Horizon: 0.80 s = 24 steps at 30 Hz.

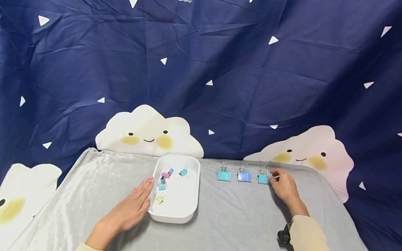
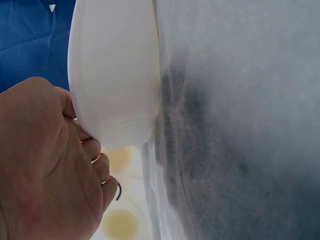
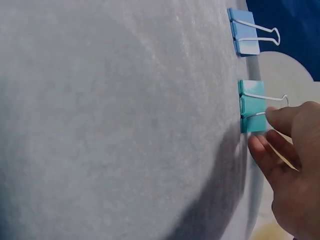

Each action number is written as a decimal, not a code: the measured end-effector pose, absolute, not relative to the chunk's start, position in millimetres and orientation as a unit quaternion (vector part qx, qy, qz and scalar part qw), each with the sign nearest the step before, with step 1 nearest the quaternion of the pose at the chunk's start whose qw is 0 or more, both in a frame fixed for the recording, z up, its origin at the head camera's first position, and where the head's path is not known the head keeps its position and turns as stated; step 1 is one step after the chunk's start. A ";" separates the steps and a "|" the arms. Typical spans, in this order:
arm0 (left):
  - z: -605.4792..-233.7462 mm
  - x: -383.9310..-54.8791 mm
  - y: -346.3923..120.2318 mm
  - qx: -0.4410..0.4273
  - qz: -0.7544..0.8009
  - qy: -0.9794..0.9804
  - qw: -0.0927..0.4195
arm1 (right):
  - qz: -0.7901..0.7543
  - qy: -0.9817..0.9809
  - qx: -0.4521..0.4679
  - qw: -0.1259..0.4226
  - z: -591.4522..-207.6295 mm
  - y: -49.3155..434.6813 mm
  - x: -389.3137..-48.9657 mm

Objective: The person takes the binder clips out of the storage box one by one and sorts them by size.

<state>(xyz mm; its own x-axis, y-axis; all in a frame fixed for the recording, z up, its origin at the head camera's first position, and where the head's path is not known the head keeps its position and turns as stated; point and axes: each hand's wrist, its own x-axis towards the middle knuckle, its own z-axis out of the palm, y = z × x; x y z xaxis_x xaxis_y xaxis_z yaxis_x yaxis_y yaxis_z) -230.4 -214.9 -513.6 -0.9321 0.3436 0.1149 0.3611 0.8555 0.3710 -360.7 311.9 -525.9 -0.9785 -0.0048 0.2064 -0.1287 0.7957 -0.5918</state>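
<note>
At the right end of a row on the cloth, my right hand (image 1: 285, 187) pinches the edge of a teal binder clip (image 1: 263, 179). In the right wrist view, the thumb lies at this teal clip's (image 3: 252, 102) wire handle, with other fingers below its edge. To its left stand a blue binder clip (image 1: 244, 176) and another teal binder clip (image 1: 223, 176), handles up. My left hand (image 1: 130, 206) rests with straight fingers along the left side of a white box (image 1: 192, 203). Several small binder clips, including a yellow one (image 1: 161, 198), lie inside.
Grey cloth (image 1: 222, 243) covers the table. Behind its far edge hangs a navy curtain (image 1: 197, 46) with white triangles and smiling clouds. In the box, a small teal clip (image 1: 183, 172) lies apart from the cluster on the left.
</note>
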 end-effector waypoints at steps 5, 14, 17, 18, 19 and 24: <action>-513.9 -230.8 -215.4 -0.184 -0.195 -0.963 0.023 | 0.315 -0.938 0.048 0.139 -517.4 304.9 -359.0; -513.2 -229.8 -214.8 -0.187 -0.197 -0.962 0.025 | 0.291 -0.935 0.120 0.161 -495.5 287.5 -359.0; -512.2 -228.6 -214.3 -0.189 -0.197 -0.962 0.029 | 0.283 -0.937 0.138 0.151 -483.2 277.5 -357.6; -512.1 -228.2 -214.1 -0.191 -0.200 -0.961 0.033 | 0.280 -0.938 0.142 0.146 -478.5 273.6 -357.1; -511.8 -227.8 -214.0 -0.191 -0.200 -0.960 0.035 | 0.277 -0.939 0.148 0.143 -473.9 269.3 -356.6; -511.1 -227.7 -213.9 -0.191 -0.202 -0.960 0.033 | 0.266 -0.936 0.189 0.133 -452.9 243.8 -354.0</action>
<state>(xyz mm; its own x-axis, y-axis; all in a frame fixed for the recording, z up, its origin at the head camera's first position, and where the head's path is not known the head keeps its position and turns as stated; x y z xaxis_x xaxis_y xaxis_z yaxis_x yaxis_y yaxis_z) -227.7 -213.9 -511.1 -0.9249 0.3535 0.1398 0.3798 0.8458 0.3747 -354.0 243.8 -452.9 -0.8933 -0.2831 0.3491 -0.4244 0.7869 -0.4480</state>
